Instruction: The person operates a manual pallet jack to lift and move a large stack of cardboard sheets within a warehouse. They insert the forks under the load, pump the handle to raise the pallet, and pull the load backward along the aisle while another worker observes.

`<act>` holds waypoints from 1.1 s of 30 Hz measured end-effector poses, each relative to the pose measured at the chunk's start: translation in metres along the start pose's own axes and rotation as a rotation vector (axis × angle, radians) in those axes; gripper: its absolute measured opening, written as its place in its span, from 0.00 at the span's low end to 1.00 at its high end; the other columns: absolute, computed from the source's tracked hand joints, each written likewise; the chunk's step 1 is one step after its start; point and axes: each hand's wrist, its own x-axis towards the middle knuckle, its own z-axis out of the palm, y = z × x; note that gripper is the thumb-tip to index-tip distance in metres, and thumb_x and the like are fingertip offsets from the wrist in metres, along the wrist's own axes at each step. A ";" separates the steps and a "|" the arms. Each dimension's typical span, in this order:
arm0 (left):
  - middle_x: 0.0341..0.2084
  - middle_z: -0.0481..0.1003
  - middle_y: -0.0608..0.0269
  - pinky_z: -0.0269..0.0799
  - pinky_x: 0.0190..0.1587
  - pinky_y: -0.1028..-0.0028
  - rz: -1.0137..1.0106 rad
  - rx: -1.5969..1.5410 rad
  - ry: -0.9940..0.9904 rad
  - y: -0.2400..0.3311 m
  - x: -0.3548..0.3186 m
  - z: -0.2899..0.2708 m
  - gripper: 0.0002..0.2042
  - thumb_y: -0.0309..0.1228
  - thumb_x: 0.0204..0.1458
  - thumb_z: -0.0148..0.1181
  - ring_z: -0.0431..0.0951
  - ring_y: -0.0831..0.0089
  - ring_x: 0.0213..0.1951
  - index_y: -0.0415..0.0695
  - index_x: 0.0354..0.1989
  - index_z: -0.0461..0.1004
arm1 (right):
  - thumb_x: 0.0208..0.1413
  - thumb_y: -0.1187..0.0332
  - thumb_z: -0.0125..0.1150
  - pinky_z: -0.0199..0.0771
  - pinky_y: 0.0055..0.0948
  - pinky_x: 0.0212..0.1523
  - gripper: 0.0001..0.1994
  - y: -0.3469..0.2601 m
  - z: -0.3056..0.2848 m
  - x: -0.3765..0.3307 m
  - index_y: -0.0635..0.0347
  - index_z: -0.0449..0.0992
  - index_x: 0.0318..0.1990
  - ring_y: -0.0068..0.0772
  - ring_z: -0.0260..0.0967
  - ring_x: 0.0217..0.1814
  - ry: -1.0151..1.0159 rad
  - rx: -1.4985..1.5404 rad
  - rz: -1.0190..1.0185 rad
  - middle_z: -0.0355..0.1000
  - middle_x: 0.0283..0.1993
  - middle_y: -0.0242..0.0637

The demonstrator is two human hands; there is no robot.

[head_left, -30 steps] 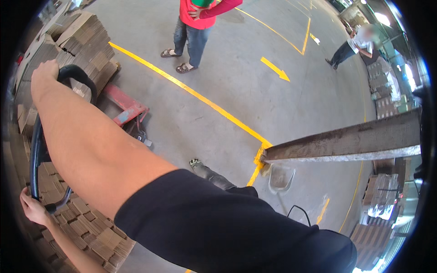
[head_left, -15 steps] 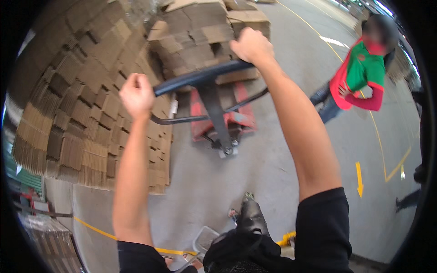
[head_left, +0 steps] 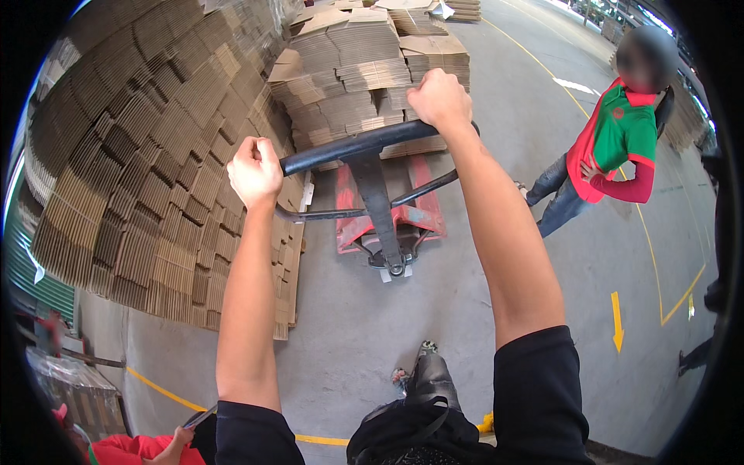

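Both my arms reach forward to the black handle [head_left: 358, 144] of a red pallet jack [head_left: 425, 221]. My left hand [head_left: 256, 172] is closed round the handle's left end. At its right end my right hand [head_left: 440, 99] grips it with curled fingers. The handle's shaft leans up toward me from the jack's wheel base. Stacked flat cardboard [head_left: 349, 70] rises beyond the handle, over the jack's forks; the fork tips are hidden underneath.
A tall wall of stacked cardboard [head_left: 147, 194] stands close on the left. On the right a person in a green and red shirt [head_left: 620, 132] stands, hand on hip. A red sleeve [head_left: 139, 449] shows at lower left. Yellow lines and a yellow arrow [head_left: 618, 322] mark the grey floor.
The jack, handle and my hands sit slightly lower and further right in the picture. A person in red has come into the lower left corner. Both hands keep their grip.
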 end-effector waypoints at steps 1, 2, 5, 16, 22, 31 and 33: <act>0.15 0.74 0.54 0.74 0.32 0.61 0.010 -0.008 -0.001 -0.001 0.000 0.000 0.15 0.38 0.55 0.53 0.77 0.57 0.21 0.40 0.24 0.77 | 0.52 0.58 0.64 0.79 0.45 0.56 0.19 0.000 -0.001 0.000 0.62 0.83 0.46 0.54 0.79 0.54 -0.015 -0.006 0.007 0.81 0.49 0.52; 0.14 0.73 0.54 0.74 0.31 0.61 0.020 -0.015 -0.002 -0.002 0.001 0.000 0.15 0.38 0.55 0.53 0.77 0.57 0.20 0.40 0.24 0.76 | 0.52 0.58 0.64 0.79 0.45 0.56 0.20 -0.001 -0.002 0.000 0.62 0.82 0.47 0.53 0.78 0.55 -0.026 -0.013 0.005 0.80 0.50 0.51; 0.14 0.73 0.55 0.73 0.30 0.61 0.017 -0.012 0.000 -0.004 0.000 0.001 0.15 0.38 0.55 0.53 0.76 0.57 0.19 0.39 0.23 0.75 | 0.53 0.57 0.64 0.78 0.44 0.58 0.21 -0.004 -0.004 0.000 0.60 0.81 0.50 0.52 0.77 0.58 -0.076 -0.042 0.023 0.80 0.53 0.49; 0.14 0.74 0.56 0.74 0.31 0.63 0.017 -0.044 0.017 -0.001 0.000 0.002 0.15 0.37 0.55 0.54 0.77 0.59 0.19 0.40 0.23 0.76 | 0.54 0.50 0.63 0.73 0.45 0.63 0.27 -0.008 -0.005 0.001 0.59 0.79 0.55 0.52 0.73 0.63 -0.159 -0.058 0.078 0.75 0.60 0.50; 0.15 0.75 0.56 0.75 0.32 0.63 0.001 -0.036 0.006 -0.001 0.000 0.001 0.15 0.38 0.55 0.53 0.78 0.59 0.20 0.40 0.25 0.78 | 0.55 0.54 0.62 0.76 0.44 0.60 0.23 -0.009 -0.005 -0.001 0.58 0.79 0.55 0.49 0.76 0.61 -0.103 -0.091 0.058 0.78 0.58 0.47; 0.14 0.71 0.59 0.67 0.27 0.69 0.021 -0.021 0.011 -0.002 -0.001 0.002 0.14 0.35 0.56 0.52 0.73 0.72 0.19 0.38 0.26 0.78 | 0.54 0.55 0.62 0.76 0.43 0.60 0.24 -0.008 -0.005 0.000 0.59 0.79 0.55 0.49 0.76 0.61 -0.105 -0.074 0.049 0.78 0.57 0.47; 0.14 0.71 0.59 0.67 0.27 0.69 0.028 -0.020 0.012 -0.003 -0.001 0.002 0.14 0.36 0.56 0.52 0.73 0.72 0.18 0.38 0.26 0.78 | 0.54 0.55 0.63 0.76 0.43 0.60 0.24 -0.008 -0.005 0.000 0.59 0.79 0.55 0.49 0.76 0.61 -0.138 -0.081 0.052 0.78 0.57 0.47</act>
